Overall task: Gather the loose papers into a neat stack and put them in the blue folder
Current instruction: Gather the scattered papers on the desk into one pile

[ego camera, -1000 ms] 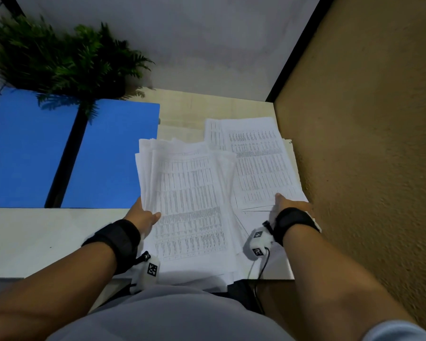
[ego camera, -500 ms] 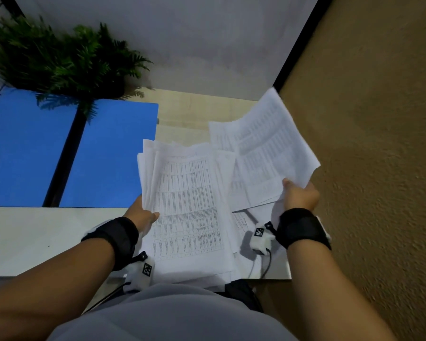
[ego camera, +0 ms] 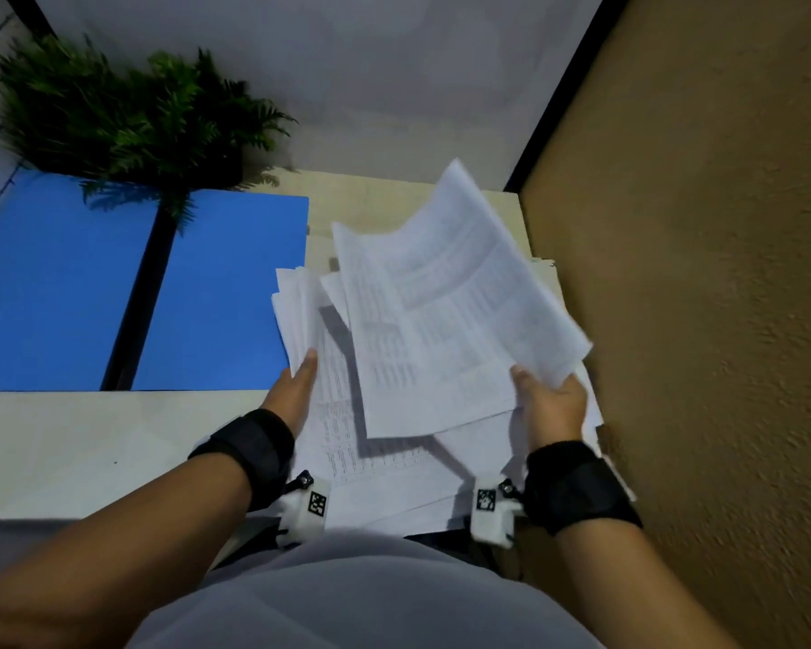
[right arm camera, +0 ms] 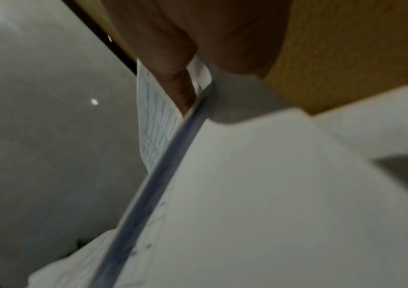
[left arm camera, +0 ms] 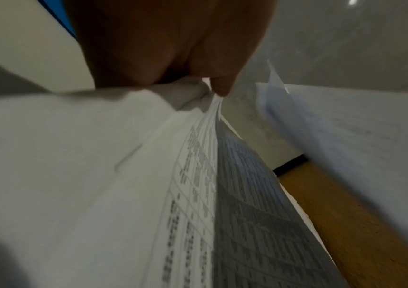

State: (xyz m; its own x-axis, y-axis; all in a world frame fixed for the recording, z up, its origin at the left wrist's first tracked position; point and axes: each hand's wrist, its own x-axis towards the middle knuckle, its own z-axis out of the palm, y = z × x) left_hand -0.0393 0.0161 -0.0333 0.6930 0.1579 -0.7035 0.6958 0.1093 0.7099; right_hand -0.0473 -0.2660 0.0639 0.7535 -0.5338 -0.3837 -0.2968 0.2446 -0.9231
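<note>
Fingers [right arm camera: 180, 91] around printed sheets [right arm camera: 156, 124]

The lifted sheets [ego camera: 445, 311] cover much of the lower pile [ego camera: 343, 442]; their print is blurred.

Left: blue folder [ego camera: 221, 292] lies open, unobstructed.
Rear: plant [ego camera: 127, 119] overhangs folder.
Right: brown wall [ego camera: 698, 274] blocks passage.

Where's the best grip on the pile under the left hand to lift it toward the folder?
Judging from the head view: both long side edges, midway, one of the hands per side. The pile is fanned and uneven, so a one-sided pinch like the left hand has now would likely let sheets slide. The right hand must first drop its sheets.
</note>
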